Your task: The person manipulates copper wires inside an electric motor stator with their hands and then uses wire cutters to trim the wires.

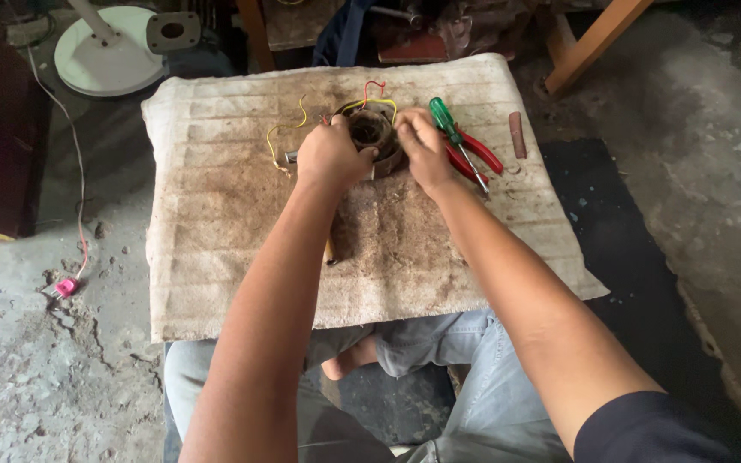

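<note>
Nearest to the camera are the person's knees in light blue jeans (pixel 473 386) and the two bare forearms, which reach forward over a bench (pixel 216 257) covered with a dirty, ribbed whitish cloth. Both hands meet at a small round motor winding (pixel 372 130), a dark ring of copper coil which lies on the far middle part of the bench, with yellow and red wires (pixel 370 93) that rise from it and one yellow wire (pixel 278 137) that curls away to the left. The left hand (pixel 329 154) covers the left side of the ring; its fingers are curled down and pressed against the rim, so it seems to grip and steady the ring. The right hand (pixel 422 147) holds the right side, with the fingers bent close together on the edge; whether they pinch a wire or only the rim I cannot tell. I judge that the work in hand is to hold the winding firmly with both hands, and such handling asks for a steady grip, because the thin wires can bend or break easily. Just beside the right hand lie a green-handled screwdriver (pixel 444 118) and red-handled pliers (pixel 477 156), both untouched. A pencil-like stick (pixel 329 250) shows under the left forearm. On the concrete floor to the left stands a round white base (pixel 109 60).
</note>
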